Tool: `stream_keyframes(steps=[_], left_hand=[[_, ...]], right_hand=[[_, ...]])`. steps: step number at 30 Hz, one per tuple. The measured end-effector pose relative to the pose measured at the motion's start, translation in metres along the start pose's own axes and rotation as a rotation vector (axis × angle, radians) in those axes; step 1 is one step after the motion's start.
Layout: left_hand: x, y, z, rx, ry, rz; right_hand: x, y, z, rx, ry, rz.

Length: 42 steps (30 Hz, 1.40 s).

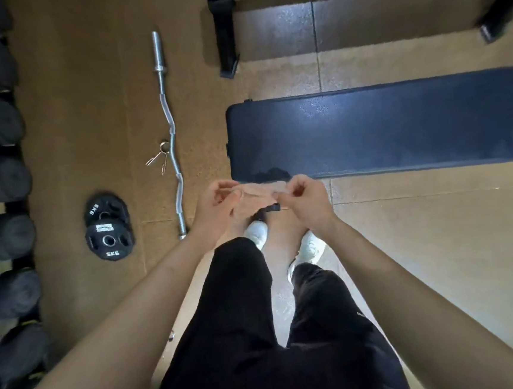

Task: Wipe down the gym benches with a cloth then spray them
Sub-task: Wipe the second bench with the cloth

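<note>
Your left hand [216, 208] and right hand [307, 204] only pinch the cloth [260, 194] by its edge; slacken, and it could drop beside the flat bench [376, 128].

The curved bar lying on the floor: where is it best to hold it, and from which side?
Probably by the two angled bends near the middle of the curved bar, coming from above: it lies flat on the floor, and those bends sit either side of its centre. Avoid the spring clips.
</note>
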<state>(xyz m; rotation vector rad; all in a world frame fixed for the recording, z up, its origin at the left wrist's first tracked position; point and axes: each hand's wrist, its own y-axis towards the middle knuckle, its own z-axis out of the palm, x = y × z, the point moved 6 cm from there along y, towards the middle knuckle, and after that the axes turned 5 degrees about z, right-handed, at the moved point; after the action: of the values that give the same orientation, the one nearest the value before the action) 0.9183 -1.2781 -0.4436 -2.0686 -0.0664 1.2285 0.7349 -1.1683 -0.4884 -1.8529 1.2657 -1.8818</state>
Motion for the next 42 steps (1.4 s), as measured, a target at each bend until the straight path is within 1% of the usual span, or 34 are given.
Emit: stream_keyframes(steps=[2,4,8,11,13,16,20,21,23,25,27,30,32,36,39,42], left_hand=[[-0.006,-0.004,-0.021,-0.031,-0.099,-0.037],[-0.007,0.0,-0.043,-0.061,-0.15,-0.049],[-0.005,0.018,-0.101,-0.104,-0.187,-0.054],[0.0,0.038,-0.151,-0.109,-0.199,-0.061],[0.001,0.052,-0.187,-0.12,-0.201,-0.065],[-0.01,0.077,-0.237,-0.139,-0.181,-0.033],[-0.048,0.105,-0.279,-0.201,-0.14,0.08],[-0.061,0.111,-0.283,-0.189,-0.117,0.134],[-0.089,0.12,-0.28,-0.071,-0.081,0.237],[-0.111,0.129,-0.268,0.08,-0.021,0.275],[-0.133,0.146,-0.256,0.166,0.025,0.303],[-0.174,0.182,-0.24,0.21,0.067,0.353],[-0.198,0.213,-0.227,0.237,0.068,0.347],[-0.257,0.265,-0.202,0.26,0.35,0.47],[-0.296,0.292,-0.183,0.334,0.328,0.529],[-0.32,0.319,-0.167,0.436,0.362,0.549]], right_hand=[[0.028,-0.008,0.005,-0.011,-0.01,-0.05],[0.054,-0.013,0.018,0.004,-0.041,-0.102],[0.107,-0.02,0.068,0.028,-0.107,-0.123],[0.148,-0.023,0.114,0.08,-0.136,-0.127],[0.172,-0.02,0.141,0.075,-0.25,-0.166],[0.214,-0.009,0.175,0.024,-0.419,-0.22],[0.268,0.006,0.21,0.026,-0.397,-0.219],[0.281,0.011,0.215,0.023,-0.388,-0.229],[0.301,0.025,0.22,0.007,-0.37,-0.252],[0.32,0.041,0.219,0.015,-0.353,-0.274],[0.336,0.059,0.21,0.013,-0.346,-0.285],[0.362,0.089,0.187,-0.024,-0.332,-0.316],[0.375,0.113,0.166,-0.044,-0.258,-0.294],[0.406,0.155,0.121,-0.113,-0.087,-0.245],[0.424,0.184,0.094,-0.175,-0.02,-0.228],[0.434,0.213,0.071,-0.239,-0.007,-0.215]])
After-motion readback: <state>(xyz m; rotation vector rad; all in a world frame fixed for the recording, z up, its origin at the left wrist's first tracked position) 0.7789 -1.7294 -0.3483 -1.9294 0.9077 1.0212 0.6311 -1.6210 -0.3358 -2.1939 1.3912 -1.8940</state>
